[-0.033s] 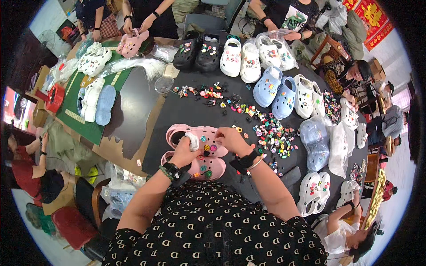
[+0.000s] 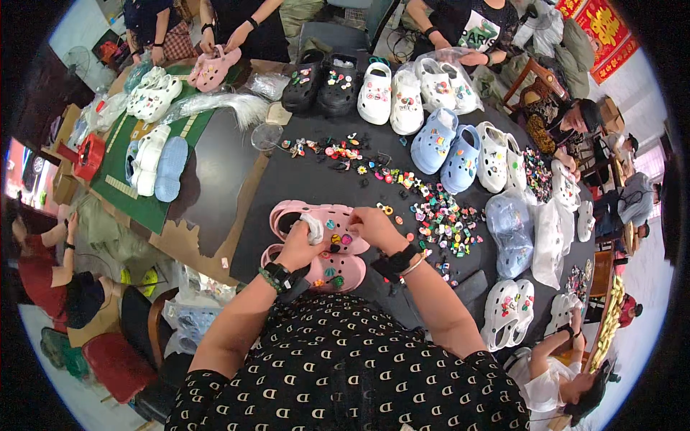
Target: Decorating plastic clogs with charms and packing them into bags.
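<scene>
Two pink clogs lie side by side in front of me, toes to the right. My left hand (image 2: pixel 298 249) is closed on the farther pink clog (image 2: pixel 332 212) near its foot opening, with crumpled white material (image 2: pixel 314 228) at its fingers. On that clog's toe, my right hand (image 2: pixel 377 230) has its fingertips pinched together; what they hold, if anything, is hidden. Colourful shoe charms (image 2: pixel 346 239) sit on its upper. The nearer pink clog (image 2: pixel 350 271) also carries charms, including a green one, and is partly covered by my left hand.
Loose charms (image 2: pixel 445 219) spread over the dark table (image 2: pixel 302 172) to the right and beyond the clogs. Black clogs (image 2: pixel 338 86), blue clogs (image 2: pixel 435 140) and white clogs (image 2: pixel 503 309) line its far and right sides. Co-workers sit around; one holds a pink clog (image 2: pixel 214 70).
</scene>
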Tool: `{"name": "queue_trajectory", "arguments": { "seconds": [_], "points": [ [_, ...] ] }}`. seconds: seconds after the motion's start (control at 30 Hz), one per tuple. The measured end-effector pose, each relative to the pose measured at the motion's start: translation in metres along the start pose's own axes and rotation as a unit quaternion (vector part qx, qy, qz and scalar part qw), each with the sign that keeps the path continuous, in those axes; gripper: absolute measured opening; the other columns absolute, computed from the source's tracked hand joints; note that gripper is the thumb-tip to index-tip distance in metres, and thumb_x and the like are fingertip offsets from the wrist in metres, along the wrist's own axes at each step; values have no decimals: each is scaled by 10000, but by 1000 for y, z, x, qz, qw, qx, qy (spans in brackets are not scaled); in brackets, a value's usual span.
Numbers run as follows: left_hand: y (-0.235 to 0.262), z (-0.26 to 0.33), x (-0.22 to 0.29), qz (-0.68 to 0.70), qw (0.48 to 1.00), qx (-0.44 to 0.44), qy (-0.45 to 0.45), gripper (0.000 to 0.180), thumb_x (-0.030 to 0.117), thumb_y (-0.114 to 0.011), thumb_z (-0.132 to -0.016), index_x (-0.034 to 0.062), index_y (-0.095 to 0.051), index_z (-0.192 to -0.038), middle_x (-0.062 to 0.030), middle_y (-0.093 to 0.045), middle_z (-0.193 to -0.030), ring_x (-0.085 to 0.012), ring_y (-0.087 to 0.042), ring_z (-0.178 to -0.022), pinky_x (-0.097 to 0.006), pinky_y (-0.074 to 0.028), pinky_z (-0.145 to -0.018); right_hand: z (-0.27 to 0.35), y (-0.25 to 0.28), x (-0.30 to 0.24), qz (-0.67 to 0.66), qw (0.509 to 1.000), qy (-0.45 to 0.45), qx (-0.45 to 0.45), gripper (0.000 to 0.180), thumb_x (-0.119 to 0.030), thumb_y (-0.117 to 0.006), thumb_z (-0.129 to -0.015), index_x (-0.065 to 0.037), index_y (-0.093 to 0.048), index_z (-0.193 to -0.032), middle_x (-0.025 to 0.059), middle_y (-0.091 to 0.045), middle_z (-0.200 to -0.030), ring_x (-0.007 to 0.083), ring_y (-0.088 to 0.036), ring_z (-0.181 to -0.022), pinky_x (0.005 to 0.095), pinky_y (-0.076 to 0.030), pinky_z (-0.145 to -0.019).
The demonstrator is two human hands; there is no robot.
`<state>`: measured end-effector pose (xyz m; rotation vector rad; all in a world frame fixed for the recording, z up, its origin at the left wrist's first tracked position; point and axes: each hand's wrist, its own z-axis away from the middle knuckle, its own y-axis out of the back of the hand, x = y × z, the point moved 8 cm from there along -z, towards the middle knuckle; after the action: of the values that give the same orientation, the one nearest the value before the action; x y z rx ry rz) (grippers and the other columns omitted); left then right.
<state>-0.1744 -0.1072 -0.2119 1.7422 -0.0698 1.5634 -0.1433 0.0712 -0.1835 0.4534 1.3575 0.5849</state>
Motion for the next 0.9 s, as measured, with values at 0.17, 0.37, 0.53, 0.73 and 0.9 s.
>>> {"name": "queue_trajectory", "arguments": {
  "seconds": [0.17,0.37,0.53,0.73,0.9],
  "points": [
    [14,-7,12,-23,999,20,-17,381,142,-723,-664,-3,-577,-985,-189,-609,-967,-347,-585,-911,-425,-457,-815,-12,-7,-9,76,997,17,25,181,-170,-685,-720,-34,-644,-831,173,-633,-832,351,-619,-811,438,-493,-706],
    [14,1,32,63,990,45,-116,320,191,-666,-678,41,-628,-958,-182,-640,-932,-357,-602,-893,-438,-456,-817,-14,-18,-7,221,972,71,25,283,-291,-686,-733,-16,-659,-794,196,-569,-831,389,-572,-841,476,-474,-698],
    [-22,-2,-10,-26,997,64,-47,433,246,-729,-664,-5,-543,-964,-238,-566,-944,-415,-544,-911,-478,-435,-805,-16,-7,24,206,963,128,114,325,-161,-810,-514,-41,-601,-731,169,-586,-863,379,-558,-847,455,-460,-719],
    [-9,5,-5,-54,998,42,13,473,234,-739,-689,-32,-513,-1008,-230,-532,-1007,-394,-513,-956,-467,-412,-831,-41,-19,40,117,992,-44,-29,632,-90,-862,-520,-38,-468,-1011,173,-637,-938,340,-628,-929,378,-495,-781],
    [-9,2,-1,-44,997,63,-30,479,228,-747,-675,-27,-522,-1013,-243,-544,-996,-405,-541,-941,-472,-435,-805,-43,-20,38,126,990,-50,-26,618,-103,-868,-526,-41,-485,-1007,177,-626,-954,333,-624,-944,370,-495,-791]
  ]
}}
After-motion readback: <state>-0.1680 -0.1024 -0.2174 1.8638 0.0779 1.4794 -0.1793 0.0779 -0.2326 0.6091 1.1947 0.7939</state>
